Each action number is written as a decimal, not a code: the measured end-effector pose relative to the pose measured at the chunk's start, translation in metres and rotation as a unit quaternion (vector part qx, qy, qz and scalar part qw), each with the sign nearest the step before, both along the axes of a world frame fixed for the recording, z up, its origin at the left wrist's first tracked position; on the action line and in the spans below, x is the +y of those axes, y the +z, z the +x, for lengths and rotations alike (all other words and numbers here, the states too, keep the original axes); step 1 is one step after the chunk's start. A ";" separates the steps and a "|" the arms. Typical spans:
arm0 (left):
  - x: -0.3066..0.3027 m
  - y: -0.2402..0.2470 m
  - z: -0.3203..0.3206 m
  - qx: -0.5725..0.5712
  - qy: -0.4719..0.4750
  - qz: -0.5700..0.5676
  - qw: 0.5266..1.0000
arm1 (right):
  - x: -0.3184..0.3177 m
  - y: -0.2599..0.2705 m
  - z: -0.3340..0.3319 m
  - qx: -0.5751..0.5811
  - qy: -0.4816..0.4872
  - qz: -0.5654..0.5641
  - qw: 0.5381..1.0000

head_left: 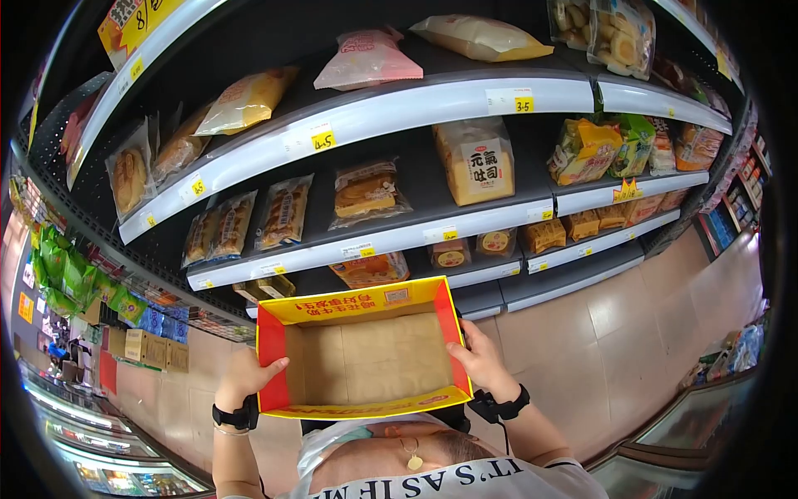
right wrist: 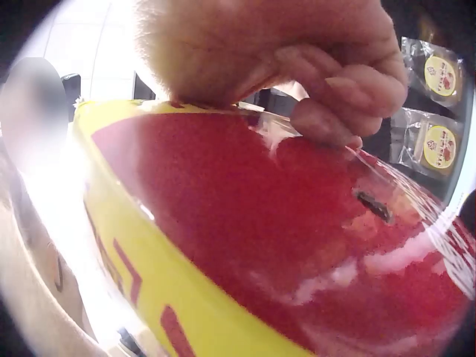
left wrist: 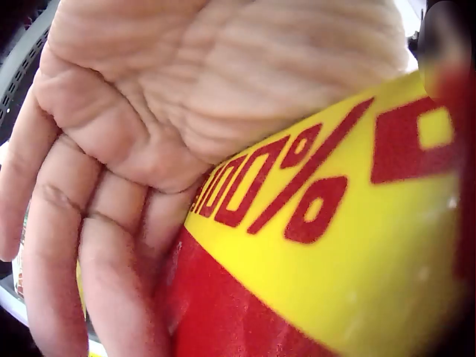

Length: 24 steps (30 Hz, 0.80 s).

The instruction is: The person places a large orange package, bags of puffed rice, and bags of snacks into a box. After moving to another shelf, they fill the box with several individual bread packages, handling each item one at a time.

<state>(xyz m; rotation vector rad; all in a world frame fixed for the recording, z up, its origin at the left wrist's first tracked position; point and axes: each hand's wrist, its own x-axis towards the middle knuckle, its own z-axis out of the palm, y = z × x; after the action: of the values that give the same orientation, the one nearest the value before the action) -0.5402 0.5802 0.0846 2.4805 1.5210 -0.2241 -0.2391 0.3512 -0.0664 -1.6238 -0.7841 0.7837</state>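
Note:
A yellow and red open box (head_left: 374, 358) with a bare brown inside is held level in front of the torso. At its left end the left hand (head_left: 251, 372) has the thumb over the rim; in the left wrist view that hand (left wrist: 126, 149) lies along the printed side (left wrist: 275, 201), fingers extended. The right hand (head_left: 484, 359) grips the opposite end, thumb inside the wall. In the right wrist view the right hand (right wrist: 297, 67) has its fingers curled at the edge of the red panel (right wrist: 223, 201).
Shelves ahead carry packaged bread (head_left: 478, 162), wrapped pastries (head_left: 366, 191) and bags (head_left: 370, 58), with price tags along white edges. Green packets (head_left: 71, 270) and cartons (head_left: 145, 348) stand at left. Tiled floor (head_left: 565, 333) lies right of the box; glass-topped cases (head_left: 673, 424) are at lower right.

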 end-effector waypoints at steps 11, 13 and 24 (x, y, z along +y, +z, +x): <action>-0.036 0.018 -0.001 0.042 0.004 0.082 0.996 | -0.003 -0.014 0.006 0.090 0.014 0.074 0.993; -0.045 0.019 -0.004 0.034 -0.036 0.097 0.994 | -0.007 0.009 0.006 0.166 0.013 0.118 0.979; -0.029 0.012 0.006 0.011 -0.080 0.117 0.990 | -0.017 0.016 0.005 0.217 0.016 0.131 0.967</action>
<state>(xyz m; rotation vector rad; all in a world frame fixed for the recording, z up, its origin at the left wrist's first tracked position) -0.5337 0.5511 0.0967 2.7952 1.4311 -0.1048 -0.2345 0.3341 -0.0508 -1.1500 -0.5686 0.9725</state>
